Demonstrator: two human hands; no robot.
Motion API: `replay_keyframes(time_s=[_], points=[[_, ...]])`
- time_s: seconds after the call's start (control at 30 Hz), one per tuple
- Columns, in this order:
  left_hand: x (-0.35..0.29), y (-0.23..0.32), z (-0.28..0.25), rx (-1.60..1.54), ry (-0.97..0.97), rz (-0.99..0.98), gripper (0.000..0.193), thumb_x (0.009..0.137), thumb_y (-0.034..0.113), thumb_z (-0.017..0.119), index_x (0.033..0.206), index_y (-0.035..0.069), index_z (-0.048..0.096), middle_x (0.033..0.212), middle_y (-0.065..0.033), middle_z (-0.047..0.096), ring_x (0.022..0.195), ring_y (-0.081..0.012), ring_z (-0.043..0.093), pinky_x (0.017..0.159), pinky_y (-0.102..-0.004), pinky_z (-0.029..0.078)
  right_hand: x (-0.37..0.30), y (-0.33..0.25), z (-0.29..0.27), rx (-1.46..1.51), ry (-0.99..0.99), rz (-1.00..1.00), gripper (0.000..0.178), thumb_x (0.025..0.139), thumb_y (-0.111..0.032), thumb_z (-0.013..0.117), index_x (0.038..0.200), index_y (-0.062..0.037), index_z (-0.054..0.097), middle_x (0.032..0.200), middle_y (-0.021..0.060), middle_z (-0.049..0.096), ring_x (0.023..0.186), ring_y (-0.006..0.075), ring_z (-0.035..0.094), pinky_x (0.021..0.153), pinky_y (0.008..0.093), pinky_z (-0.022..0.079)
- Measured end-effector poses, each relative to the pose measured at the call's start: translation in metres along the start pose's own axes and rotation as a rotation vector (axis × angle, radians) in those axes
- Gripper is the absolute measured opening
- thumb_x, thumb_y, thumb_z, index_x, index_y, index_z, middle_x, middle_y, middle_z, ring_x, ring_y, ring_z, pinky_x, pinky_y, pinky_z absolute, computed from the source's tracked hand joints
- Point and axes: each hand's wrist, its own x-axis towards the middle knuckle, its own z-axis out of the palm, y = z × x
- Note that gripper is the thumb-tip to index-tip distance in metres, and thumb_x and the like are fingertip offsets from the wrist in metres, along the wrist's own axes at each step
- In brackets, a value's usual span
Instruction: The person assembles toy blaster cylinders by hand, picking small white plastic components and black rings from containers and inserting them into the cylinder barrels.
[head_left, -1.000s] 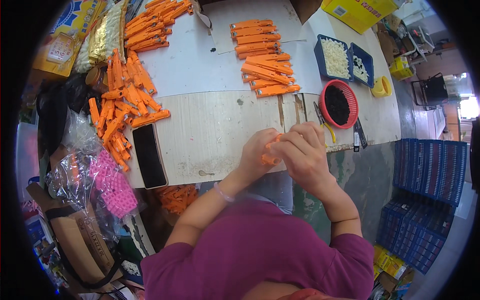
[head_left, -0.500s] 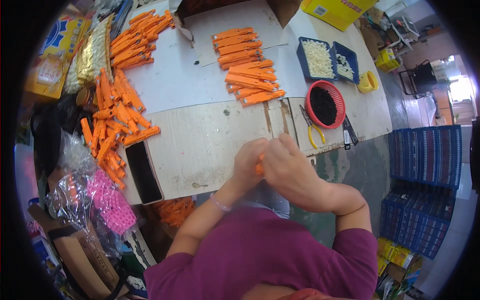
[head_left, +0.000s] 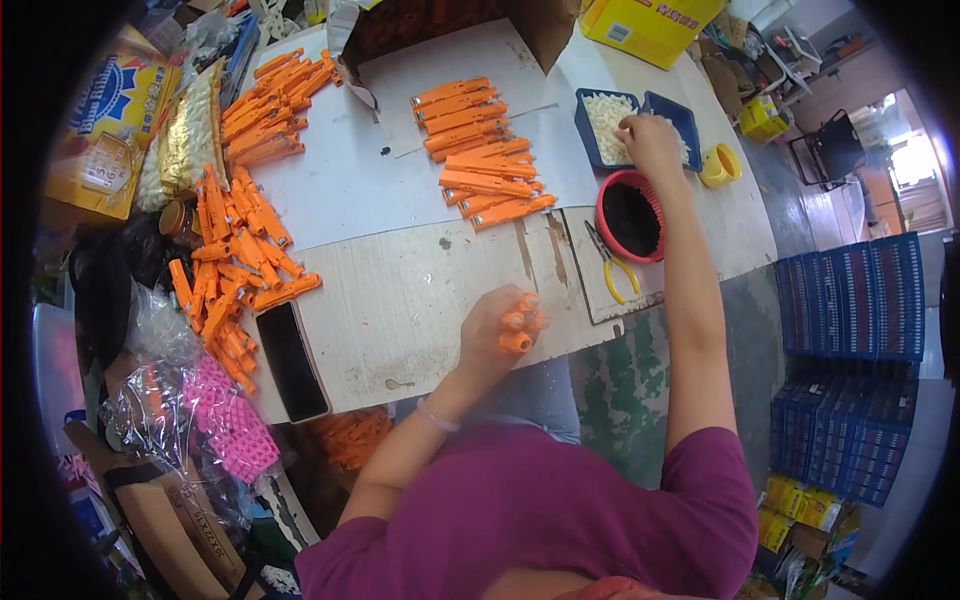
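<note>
My left hand (head_left: 485, 330) is closed around several orange plastic pieces (head_left: 520, 325), held over the table's near edge with their ends facing right. My right hand (head_left: 655, 145) reaches out to the blue tray (head_left: 590, 138) of small white pieces (head_left: 606, 112). Its fingers are pinched together at the tray's right side; whatever they hold is too small to make out. Under that wrist stands a red basket (head_left: 604, 222) of black bits (head_left: 632, 222). Rows of orange pieces (head_left: 490, 170) lie on the white sheet in front of me.
Loose orange pieces (head_left: 240, 240) heap up at the left, above a phone (head_left: 290, 362). Yellow-handled pliers (head_left: 620, 278) lie beside the basket. A second blue tray (head_left: 684, 118) and a yellow ring (head_left: 720, 166) stand at the right. An open cardboard box (head_left: 548, 35) is at the back.
My hands were together over the table edge. The right has moved away, forward and right, to the white pieces. The left stays near its place, the orange pieces now showing in it.
</note>
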Motion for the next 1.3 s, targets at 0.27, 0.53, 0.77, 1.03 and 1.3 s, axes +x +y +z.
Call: replay_keyframes(time_s=[0.27, 0.53, 0.77, 1.03, 1.3], points=[[-0.003, 0.003, -0.005, -0.055, 0.052, -0.101, 0.046, 0.069, 0.007, 0.079, 0.108, 0.01, 0.054, 0.1, -0.0082, 0.063, 0.086, -0.0259, 0.063, 0.072, -0.0343, 0.052, -0.008, 0.003, 0.021, 0.147, -0.104, 0.076, 0.017, 0.075, -0.022, 0.069, 0.079, -0.0057, 0.069, 0.079, 0.0176, 0.066, 0.082, 0.0353, 0.062, 0.073, 0.0444, 0.048], [0.004, -0.001, -0.005, -0.024, 0.009, 0.001, 0.048, 0.075, 0.006, 0.075, 0.115, 0.006, 0.049, 0.103, -0.0122, 0.06, 0.085, -0.0233, 0.063, 0.071, -0.0307, 0.052, -0.064, -0.05, -0.042, 0.955, -0.143, 0.162, 0.019, 0.085, -0.008, 0.06, 0.103, -0.0023, 0.064, 0.084, 0.0049, 0.067, 0.075, 0.0113, 0.06, 0.071, 0.0238, 0.047], [-0.002, -0.002, -0.009, -0.081, -0.033, -0.05, 0.057, 0.069, 0.012, 0.079, 0.117, 0.006, 0.049, 0.107, -0.0133, 0.059, 0.092, -0.0295, 0.061, 0.078, -0.0362, 0.051, -0.164, -0.148, -0.113, 0.903, -0.136, -0.405, 0.02, 0.068, -0.001, 0.07, 0.086, -0.006, 0.067, 0.085, 0.005, 0.065, 0.081, 0.0202, 0.061, 0.074, 0.032, 0.048], [-0.003, -0.003, -0.008, -0.087, -0.006, -0.066, 0.054, 0.07, 0.015, 0.077, 0.115, 0.005, 0.048, 0.107, -0.0156, 0.059, 0.094, -0.035, 0.06, 0.079, -0.0402, 0.05, -0.165, -0.148, -0.094, 0.732, -0.024, -0.61, 0.024, 0.063, -0.005, 0.067, 0.085, -0.0133, 0.068, 0.09, -0.0024, 0.061, 0.098, 0.0194, 0.054, 0.092, 0.0442, 0.038], [-0.002, -0.002, -0.008, -0.058, -0.002, -0.075, 0.056, 0.069, 0.013, 0.077, 0.116, 0.005, 0.047, 0.108, -0.0172, 0.058, 0.095, -0.0358, 0.06, 0.079, -0.0407, 0.05, -0.164, -0.145, -0.087, 0.811, -0.092, -0.58, 0.022, 0.067, -0.009, 0.07, 0.088, -0.0159, 0.07, 0.093, -0.003, 0.061, 0.103, 0.0202, 0.053, 0.098, 0.0463, 0.035]])
